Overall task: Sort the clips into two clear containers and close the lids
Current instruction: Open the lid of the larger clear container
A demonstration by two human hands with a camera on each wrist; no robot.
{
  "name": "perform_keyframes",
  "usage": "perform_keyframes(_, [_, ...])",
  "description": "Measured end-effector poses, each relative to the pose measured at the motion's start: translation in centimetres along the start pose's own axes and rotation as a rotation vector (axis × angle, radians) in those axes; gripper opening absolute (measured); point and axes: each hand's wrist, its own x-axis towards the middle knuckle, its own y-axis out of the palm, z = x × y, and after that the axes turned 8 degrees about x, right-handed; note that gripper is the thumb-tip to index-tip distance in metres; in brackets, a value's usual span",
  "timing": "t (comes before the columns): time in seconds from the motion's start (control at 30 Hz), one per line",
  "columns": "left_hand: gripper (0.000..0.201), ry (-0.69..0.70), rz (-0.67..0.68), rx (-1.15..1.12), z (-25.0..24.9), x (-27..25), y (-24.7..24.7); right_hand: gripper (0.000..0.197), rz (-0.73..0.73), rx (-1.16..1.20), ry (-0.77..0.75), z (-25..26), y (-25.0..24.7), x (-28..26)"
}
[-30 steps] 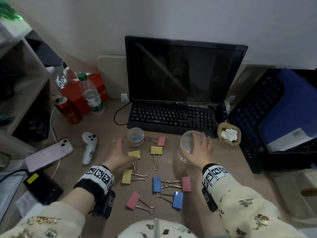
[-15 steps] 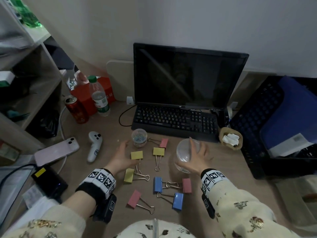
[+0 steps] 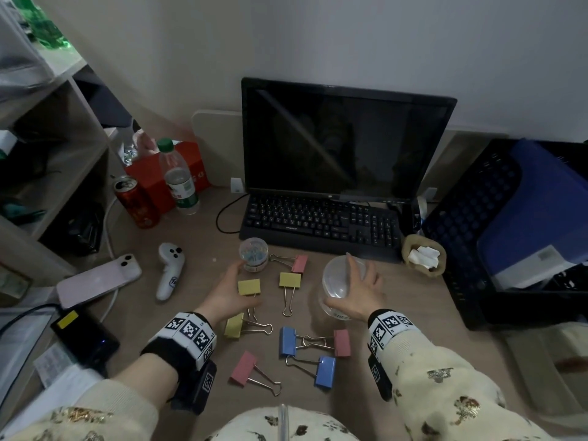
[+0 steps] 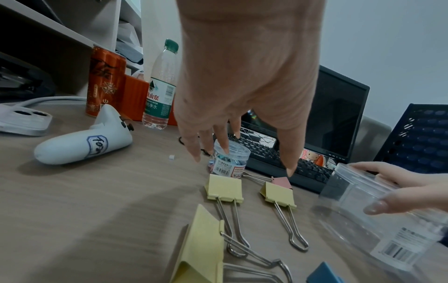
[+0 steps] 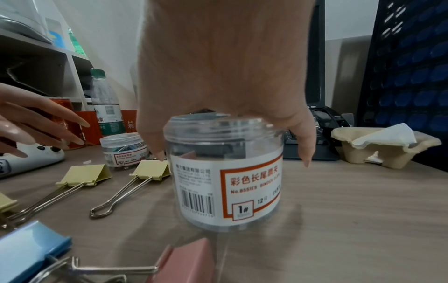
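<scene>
Right hand (image 3: 356,294) now nearer, jar (image 3: 339,281) tilted

The big clear jar (image 5: 223,172) has a white label with a red frame; it reads "彩色长尾票夹", "No.8551ES BINDER CLIPS", "12只" and "1#", next to a barcode. The water bottle (image 4: 161,92) label shows "夫山泉", "DRINKING WATER" and "纯净水". On the white controller (image 4: 82,145) is handwritten "1031". The keyboard (image 3: 321,226) carries the brand "PASON".
</scene>
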Motion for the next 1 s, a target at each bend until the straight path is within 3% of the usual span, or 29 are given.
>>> perform_keyframes(0.2, [0.114, 0.162, 0.052, -0.022, -3.2, -1.4, -0.2, 0.119, -0.095, 0.177, -0.092, 2.2, -0.9, -1.4])
perform_keyframes(0.3, [0.132, 0.276, 0.105, 0.069, -5.7, -2.6, 0.0, 0.116, -0.100, 0.308, -0.148, 4.6, -1.5, -2.3])
perform_keyframes(0.4, [0.142, 0.354, 0.037, 0.245, -7.6, -3.2, 0.5, 0.115, -0.046, 0.409, -0.145, 6.7, -1.7, -3.0])
perform_keyframes(0.57, [0.131, 0.469, -0.193, 0.445, -8.8, -3.4, 0.2, 0.111, 0.025, 0.537, -0.139, 7.7, -1.7, -3.4])
perform_keyframes(0.8, [0.129, 0.478, -0.165, 0.336, -9.8, -4.0, -1.0, 0.108, 0.004, 0.617, -0.192, 8.1, -2.6, -4.2])
perform_keyframes(1.0, [0.117, 0.431, -0.022, 0.154, -9.2, -4.3, -1.6, 0.102, 0.065, 0.461, -0.336, 7.3, -3.8, -5.5])
